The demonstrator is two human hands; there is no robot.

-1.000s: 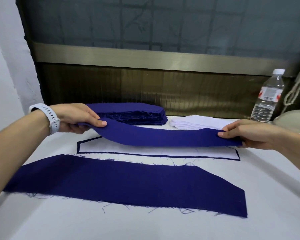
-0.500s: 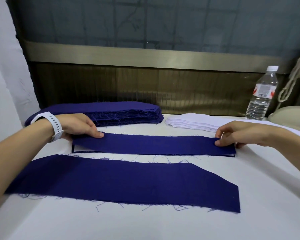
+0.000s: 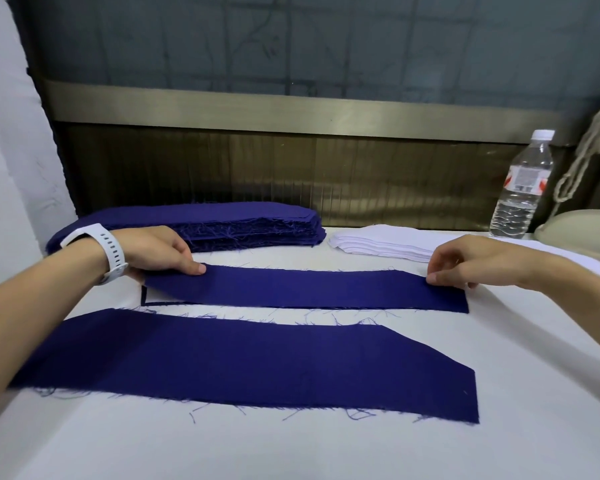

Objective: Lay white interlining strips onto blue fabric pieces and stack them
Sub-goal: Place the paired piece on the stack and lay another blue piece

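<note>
The left hand (image 3: 160,251) and right hand (image 3: 471,261) pinch the blue strip (image 3: 305,289) (near the tabletop's (image 3: 326,452) far edge). Uneven release could skew it.

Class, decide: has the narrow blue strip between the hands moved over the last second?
Yes. The narrow blue strip dropped from mid-air onto the table, behind the wide blue piece.

The near blue fabric piece (image 3: 243,365) is matt woven cloth with frayed, thready edges, as are the narrower blue strip (image 3: 309,289) and the blue stack (image 3: 222,223). The white interlining pile (image 3: 378,242) looks thin and smooth. The table cover (image 3: 291,452) is matt white cloth; the bottle (image 3: 520,192) clear glossy plastic; the rail (image 3: 291,112) brushed metal
</note>
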